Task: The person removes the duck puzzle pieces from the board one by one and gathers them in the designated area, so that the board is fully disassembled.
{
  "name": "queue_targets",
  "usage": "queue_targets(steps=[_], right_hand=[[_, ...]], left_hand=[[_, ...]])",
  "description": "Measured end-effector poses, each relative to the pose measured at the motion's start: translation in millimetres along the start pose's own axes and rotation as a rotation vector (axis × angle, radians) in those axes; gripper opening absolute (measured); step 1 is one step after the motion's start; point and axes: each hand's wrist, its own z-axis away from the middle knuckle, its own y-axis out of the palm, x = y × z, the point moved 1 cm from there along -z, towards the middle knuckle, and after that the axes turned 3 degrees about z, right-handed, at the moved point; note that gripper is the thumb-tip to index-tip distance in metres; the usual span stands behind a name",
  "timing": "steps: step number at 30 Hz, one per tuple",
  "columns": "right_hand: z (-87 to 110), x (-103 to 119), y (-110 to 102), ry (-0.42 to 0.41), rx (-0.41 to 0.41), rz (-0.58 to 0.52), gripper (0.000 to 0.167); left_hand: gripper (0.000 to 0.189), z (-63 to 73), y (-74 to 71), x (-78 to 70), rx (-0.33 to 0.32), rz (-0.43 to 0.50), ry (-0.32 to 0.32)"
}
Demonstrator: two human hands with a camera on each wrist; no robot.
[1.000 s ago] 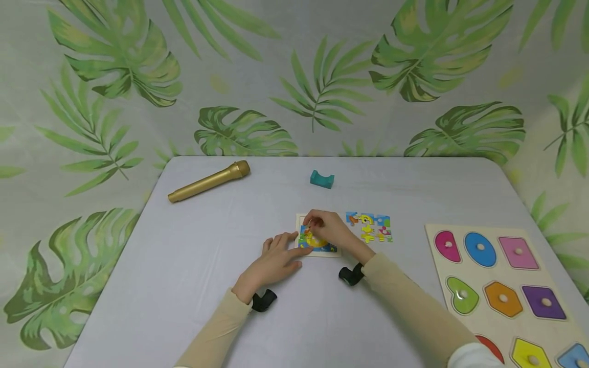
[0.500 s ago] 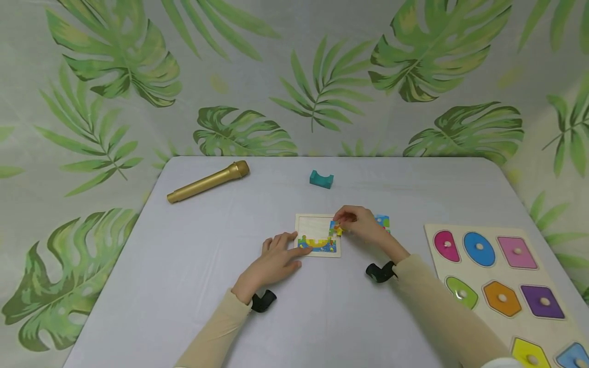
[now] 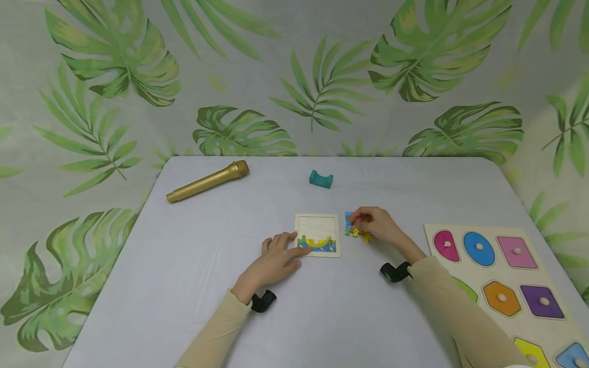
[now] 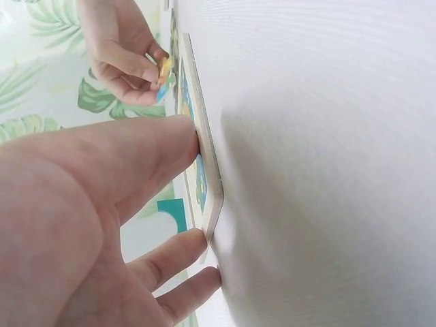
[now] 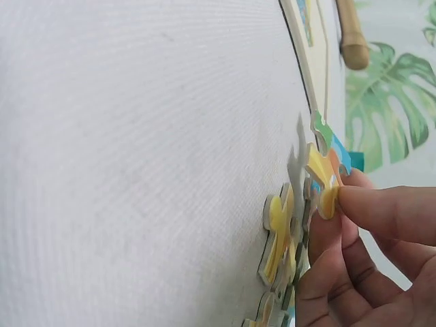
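Note:
A square wooden puzzle tray (image 3: pixel 317 225) lies mid-table, its bare wood showing above a bottom row of joined blue and yellow pieces (image 3: pixel 324 245). My left hand (image 3: pixel 270 260) stays at its lower left corner, thumb laid over the front edge and fingertips at the side. To the right of the tray, my right hand (image 3: pixel 378 225) pinches a jigsaw piece (image 5: pixel 330 167) between thumb and fingertips. Blue, green, orange and yellow show on that piece, tilted above the cloth in the right wrist view. Loose jigsaw pieces (image 5: pixel 276 235) lie just beneath, partly hidden by the hand in the head view.
A gold microphone (image 3: pixel 208 182) lies at the back left. Behind the tray stands a small teal block (image 3: pixel 321 179) with a curved notch. A big shape board (image 3: pixel 483 271) with knobbed pieces fills the right side, partly under the right forearm.
My right hand has lifted the jigsaw piece from the tray and carried it right, over to the loose pieces. The tray's upper part is uncovered now. My left hand has stayed put.

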Motion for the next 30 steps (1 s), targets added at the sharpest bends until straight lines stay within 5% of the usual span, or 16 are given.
queue_targets(steps=[11, 19, 30], right_hand=[[-0.9, 1.7, 5.0, -0.05, -0.009, 0.092, 0.009], [2.0, 3.6, 9.2, -0.16, -0.018, 0.166, 0.011], [3.9, 2.9, 10.2, -0.208, -0.018, 0.138, 0.017]], left_hand=[[0.036, 0.3, 0.6, -0.3, 0.002, 0.001, 0.003], [0.035, -0.5, 2.0, 1.0, -0.022, 0.005, 0.007], [0.036, -0.6, 3.1, 1.8, -0.023, 0.002, 0.011]])
